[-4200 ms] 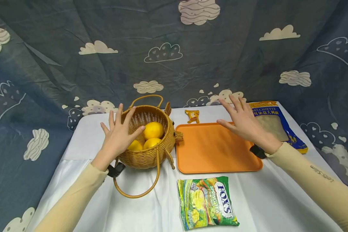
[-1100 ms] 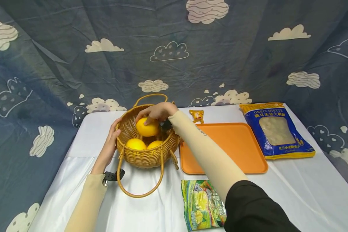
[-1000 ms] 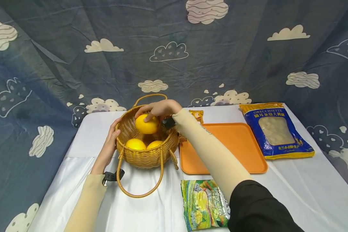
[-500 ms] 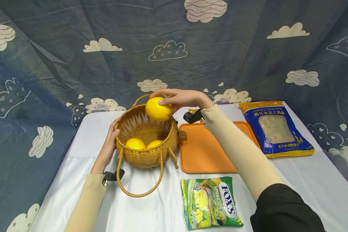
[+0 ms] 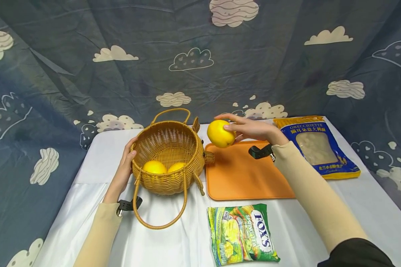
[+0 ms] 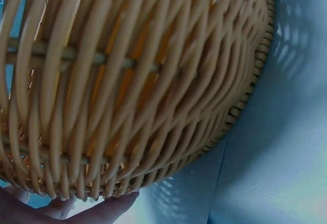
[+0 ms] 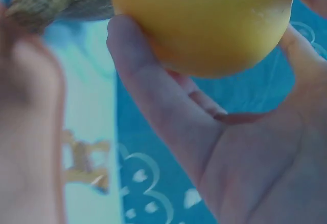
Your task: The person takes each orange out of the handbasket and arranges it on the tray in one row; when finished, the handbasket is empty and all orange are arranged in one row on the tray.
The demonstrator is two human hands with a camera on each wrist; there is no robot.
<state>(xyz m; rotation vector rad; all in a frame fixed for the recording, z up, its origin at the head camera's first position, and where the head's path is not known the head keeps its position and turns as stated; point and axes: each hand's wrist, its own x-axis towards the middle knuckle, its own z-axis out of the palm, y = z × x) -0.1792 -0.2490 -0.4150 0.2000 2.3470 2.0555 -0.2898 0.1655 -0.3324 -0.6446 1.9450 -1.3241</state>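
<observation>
Near the back edge of the orange tray (image 5: 250, 178), my right hand (image 5: 250, 128) holds a yellow lemon (image 5: 220, 133) in the air, thumb and fingers curled round it. The right wrist view shows the same lemon (image 7: 204, 24) from close by, between the fingers. To its left stands an animal-shaped wicker basket (image 5: 167, 183) with a snout and two loop handles. Two more lemons (image 5: 154, 167) lie inside it. My left hand (image 5: 121, 168) grips the basket's left rim. Its fingertips (image 6: 122, 203) show against the weave in the left wrist view.
A green Fox's candy bag (image 5: 242, 234) lies in front of the tray. At the back right lies a blue and yellow orecchiette bag (image 5: 317, 148), partly behind the right forearm. A small wrapped candy (image 7: 87, 165) lies behind the tray. A patterned cloth (image 5: 187, 33) hangs behind the table.
My right hand has taken a lemon out of the basket and moved right with it, over the tray's back edge. Earlier both hands were spread open; my left hand now steadies the rim.
</observation>
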